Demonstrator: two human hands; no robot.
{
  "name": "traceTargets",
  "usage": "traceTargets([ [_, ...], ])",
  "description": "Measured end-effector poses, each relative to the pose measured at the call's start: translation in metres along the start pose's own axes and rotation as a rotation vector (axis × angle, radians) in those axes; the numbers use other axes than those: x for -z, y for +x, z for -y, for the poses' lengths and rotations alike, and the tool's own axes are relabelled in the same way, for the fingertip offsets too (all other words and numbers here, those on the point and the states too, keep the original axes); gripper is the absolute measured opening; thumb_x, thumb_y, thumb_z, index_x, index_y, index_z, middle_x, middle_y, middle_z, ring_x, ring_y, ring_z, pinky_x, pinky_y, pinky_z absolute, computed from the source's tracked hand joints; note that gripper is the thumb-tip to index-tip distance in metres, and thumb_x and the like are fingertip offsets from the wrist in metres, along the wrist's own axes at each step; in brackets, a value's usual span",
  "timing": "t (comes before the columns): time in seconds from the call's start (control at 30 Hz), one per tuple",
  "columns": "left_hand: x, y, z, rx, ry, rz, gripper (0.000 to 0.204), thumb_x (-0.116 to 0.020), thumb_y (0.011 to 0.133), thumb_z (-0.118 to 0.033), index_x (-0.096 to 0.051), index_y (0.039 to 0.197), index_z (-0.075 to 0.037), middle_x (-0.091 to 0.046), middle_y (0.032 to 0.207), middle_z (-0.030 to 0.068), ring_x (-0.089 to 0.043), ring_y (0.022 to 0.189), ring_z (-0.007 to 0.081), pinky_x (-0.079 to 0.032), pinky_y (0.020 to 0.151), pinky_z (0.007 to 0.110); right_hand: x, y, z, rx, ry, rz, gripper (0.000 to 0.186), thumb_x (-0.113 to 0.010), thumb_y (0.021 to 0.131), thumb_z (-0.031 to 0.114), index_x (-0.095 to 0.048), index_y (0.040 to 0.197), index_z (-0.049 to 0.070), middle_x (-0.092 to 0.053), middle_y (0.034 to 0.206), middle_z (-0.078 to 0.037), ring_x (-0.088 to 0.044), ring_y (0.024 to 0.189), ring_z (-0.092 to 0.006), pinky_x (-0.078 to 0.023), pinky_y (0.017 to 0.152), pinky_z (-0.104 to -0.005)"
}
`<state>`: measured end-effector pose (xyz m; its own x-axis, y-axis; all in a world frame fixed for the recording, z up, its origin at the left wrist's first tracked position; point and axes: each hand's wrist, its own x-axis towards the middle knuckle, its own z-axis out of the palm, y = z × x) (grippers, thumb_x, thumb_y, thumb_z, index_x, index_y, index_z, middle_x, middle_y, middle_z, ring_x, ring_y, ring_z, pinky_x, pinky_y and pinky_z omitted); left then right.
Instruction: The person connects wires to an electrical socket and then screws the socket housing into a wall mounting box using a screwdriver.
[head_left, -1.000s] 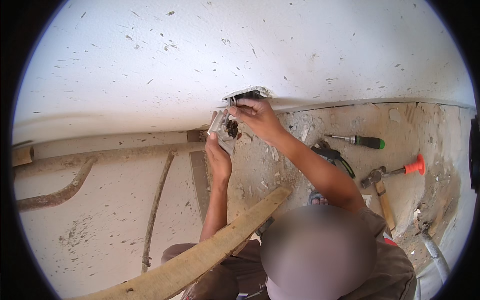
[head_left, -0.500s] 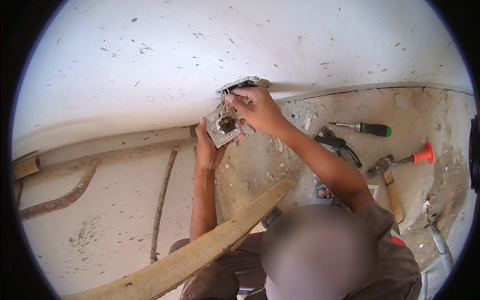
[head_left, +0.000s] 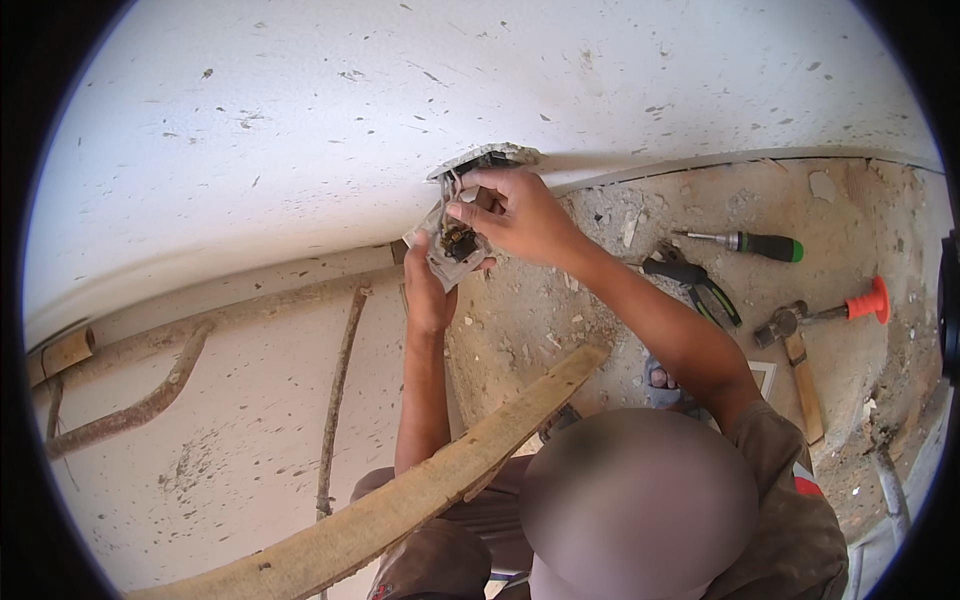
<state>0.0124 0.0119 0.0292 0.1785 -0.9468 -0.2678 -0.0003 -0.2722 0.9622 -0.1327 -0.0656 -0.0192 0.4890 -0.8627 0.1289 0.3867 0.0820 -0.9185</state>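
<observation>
A square pale faceplate (head_left: 447, 268) with a dark wiring mechanism (head_left: 460, 243) on its back hangs just under a rough-edged hole (head_left: 497, 154) in the white, speckled wall (head_left: 300, 120). Thin wires (head_left: 447, 185) run from the hole down to it. My left hand (head_left: 430, 290) grips the faceplate from below and the left, thumb along its edge. My right hand (head_left: 515, 210) is closed in a pinch on the wires just below the hole, partly covering them and the mechanism.
Screwdriver (head_left: 768, 247), pliers (head_left: 680, 275), hammer (head_left: 800, 370) and red-guarded chisel (head_left: 866, 300) lie among rubble at right. A long wooden plank (head_left: 370, 510) crosses the lower view. Crusted pipes (head_left: 130, 410) run at left. A blurred head (head_left: 640, 500) and brown-clad body fill the bottom.
The faceplate has turned, showing more of its back. My right hand has shifted slightly, still at the wires. The hole appears higher and the floor tools farther right in view.
</observation>
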Motion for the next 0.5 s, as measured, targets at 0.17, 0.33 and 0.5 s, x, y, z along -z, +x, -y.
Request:
traceTargets([
  [0.17, -0.010, -0.004, 0.000, -0.087, 0.160, 0.003, 0.049, -0.045, 0.095, -0.024, -0.041, 0.135, 0.005, -0.060, 0.116, 0.0209, -0.066, 0.098, 0.0273, -0.060, 0.079, 0.042, 0.006, -0.003, 0.007, -0.043, 0.008, -0.032, 0.032, -0.067, 0.091, 0.025, -0.063, 0.105, -0.003, -0.059, 0.066, -0.002, -0.047, 0.054, -0.0046, -0.039, 0.047, -0.0238],
  [0.33, -0.020, -0.002, -0.001, -0.132, 0.101, 0.012, 0.053, -0.040, 0.097, -0.028, -0.035, 0.138, 0.006, -0.059, 0.117, 0.0230, -0.065, 0.100, 0.0315, -0.060, 0.080, 0.042, 0.011, -0.001, 0.000, 0.105, -0.130, -0.032, 0.031, -0.066, 0.092, 0.024, -0.064, 0.106, -0.004, -0.058, 0.065, -0.003, -0.045, 0.052, -0.0046, -0.038, 0.045, -0.0244],
  [0.5, -0.014, 0.001, 0.005, -0.060, 0.015, 0.023, 0.057, -0.034, 0.098, -0.035, -0.032, 0.140, 0.003, -0.057, 0.121, 0.0221, -0.065, 0.102, 0.0313, -0.060, 0.081, 0.043, 0.012, -0.004, 0.001, 0.095, -0.131, -0.024, 0.030, -0.064, 0.093, 0.023, -0.064, 0.106, -0.003, -0.058, 0.064, -0.003, -0.052, 0.053, -0.0041, -0.042, 0.043, -0.0235],
])
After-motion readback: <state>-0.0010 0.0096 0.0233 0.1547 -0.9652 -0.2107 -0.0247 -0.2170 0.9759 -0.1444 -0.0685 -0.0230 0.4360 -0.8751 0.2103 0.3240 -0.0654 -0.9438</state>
